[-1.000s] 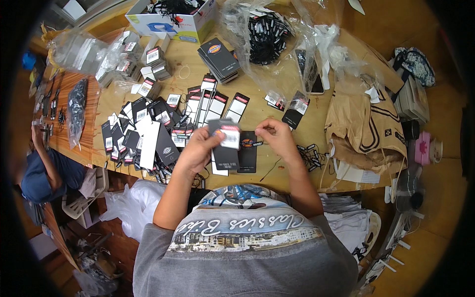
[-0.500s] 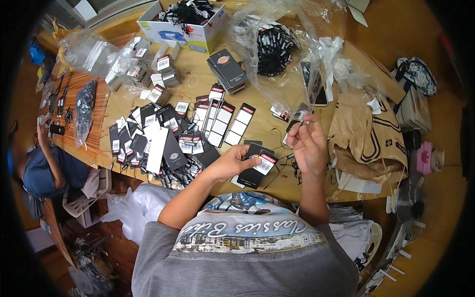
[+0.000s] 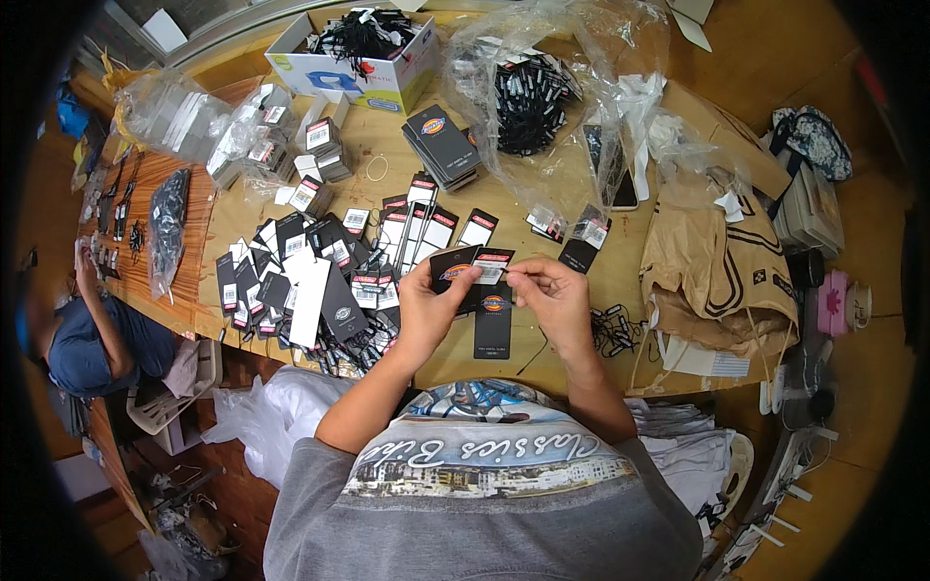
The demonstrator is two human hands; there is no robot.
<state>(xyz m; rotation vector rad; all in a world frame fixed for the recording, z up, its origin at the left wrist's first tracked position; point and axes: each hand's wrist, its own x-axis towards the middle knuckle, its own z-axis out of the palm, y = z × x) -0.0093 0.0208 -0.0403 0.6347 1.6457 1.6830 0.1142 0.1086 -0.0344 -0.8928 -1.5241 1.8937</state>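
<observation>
The left hand [image 3: 428,308] has its grip pinched on a black tag [image 3: 449,259]; a barcode-labelled tag [image 3: 493,259] lies at 2 o'clock from that thumb; the right hand [image 3: 554,298] is just beside its 4 o'clock edge, its grip too small to read as closed or not; a second black tag [image 3: 492,334], long axis 12-to-6, sits between both hands, neither clearly nearer, over the worktop [image 3: 448,366].

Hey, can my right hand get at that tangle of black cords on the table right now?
Probably yes: the tangle of black cords lies close by on the right, with nothing visible covering it. Your right hand is busy at the tags, though, so it may need freeing first.
</observation>
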